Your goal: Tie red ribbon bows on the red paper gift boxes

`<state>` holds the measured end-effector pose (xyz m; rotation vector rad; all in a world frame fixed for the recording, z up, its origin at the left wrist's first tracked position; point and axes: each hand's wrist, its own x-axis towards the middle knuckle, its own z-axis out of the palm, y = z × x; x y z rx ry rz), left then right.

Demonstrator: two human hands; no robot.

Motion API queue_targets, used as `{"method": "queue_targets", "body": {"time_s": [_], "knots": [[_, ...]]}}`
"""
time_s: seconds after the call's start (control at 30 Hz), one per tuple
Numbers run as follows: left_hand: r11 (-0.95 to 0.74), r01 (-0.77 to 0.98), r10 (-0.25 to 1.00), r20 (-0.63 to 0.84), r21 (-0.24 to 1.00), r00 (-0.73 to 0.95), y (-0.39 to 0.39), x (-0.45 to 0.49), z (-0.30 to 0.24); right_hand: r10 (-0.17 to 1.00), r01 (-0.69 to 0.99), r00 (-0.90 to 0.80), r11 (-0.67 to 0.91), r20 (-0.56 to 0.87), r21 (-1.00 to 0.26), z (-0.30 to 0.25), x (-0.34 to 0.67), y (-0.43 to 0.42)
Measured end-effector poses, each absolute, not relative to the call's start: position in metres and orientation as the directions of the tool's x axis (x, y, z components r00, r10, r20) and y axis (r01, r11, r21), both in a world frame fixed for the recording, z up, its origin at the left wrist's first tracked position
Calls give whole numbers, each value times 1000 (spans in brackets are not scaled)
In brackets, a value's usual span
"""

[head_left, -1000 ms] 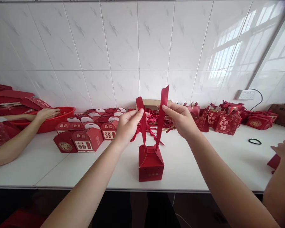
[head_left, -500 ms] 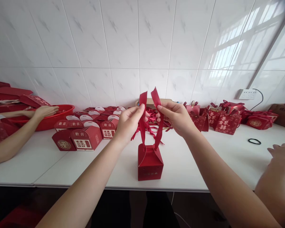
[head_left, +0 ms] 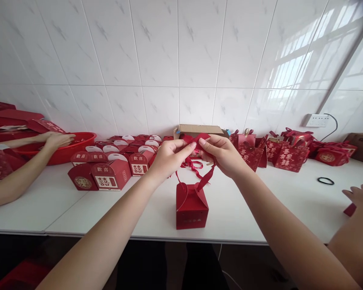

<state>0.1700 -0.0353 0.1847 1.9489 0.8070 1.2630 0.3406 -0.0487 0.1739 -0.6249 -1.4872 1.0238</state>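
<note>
A small red gift box (head_left: 192, 207) stands upright near the front edge of the white table, gold lettering on its front. Red ribbon (head_left: 206, 178) rises from both sides of its top. Above the box, my left hand (head_left: 174, 156) pinches one ribbon end between thumb and fingers. Close beside it, my right hand (head_left: 220, 154) grips the other end. The two ends cross or overlap between my fingertips; whether they are knotted I cannot tell.
Several red boxes (head_left: 110, 177) stand left, near a red basin (head_left: 78, 147) where another person's hand (head_left: 59, 141) reaches. Loose ribbons (head_left: 195, 165) and a cardboard box (head_left: 199, 129) lie behind. Right are red bags (head_left: 291, 157), a black band (head_left: 326, 181) and another person's hand (head_left: 361, 197).
My hands have brought the two ribbon ends together, from upright and apart to overlapping. A red piece now shows beneath the hand at the right edge.
</note>
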Motion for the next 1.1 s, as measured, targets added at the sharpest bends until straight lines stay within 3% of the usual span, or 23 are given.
{"method": "queue_targets", "body": {"time_s": [0.1,0.2,0.3,0.4,0.47,0.57,0.7,0.8,0.9,0.97,1.1], "knots": [[-479,27,813,433,877,389,-28,166,182,813,-112,-190,539,550,-835,171,343,-45],[-317,-130,824,341,940,453,-19,161,179,730,73,-237,671,641,-737,169,349,-44],[-182,-205,835,261,962,484,-13,158,177,537,324,-346,838,769,-439,169,354,-43],[-122,-207,844,211,971,492,-12,157,177,371,501,-435,857,821,-122,167,358,-39],[-98,-212,846,194,972,497,-13,156,178,330,582,-451,813,829,-8,165,359,-37],[-176,-148,833,227,973,504,-18,154,180,312,647,-432,761,846,50,160,358,-36],[-478,127,810,380,869,446,-27,149,180,335,631,-296,771,894,-80,154,351,-40],[-709,474,692,643,523,327,-36,141,174,433,533,55,749,899,-394,145,349,-49],[-670,702,571,772,242,279,-42,123,160,578,370,346,640,739,-673,122,359,-63],[-600,773,599,756,205,265,-45,104,146,638,334,435,541,636,-772,99,374,-72],[-425,868,722,675,255,156,-49,57,106,679,289,599,311,424,-906,42,409,-90]]}}
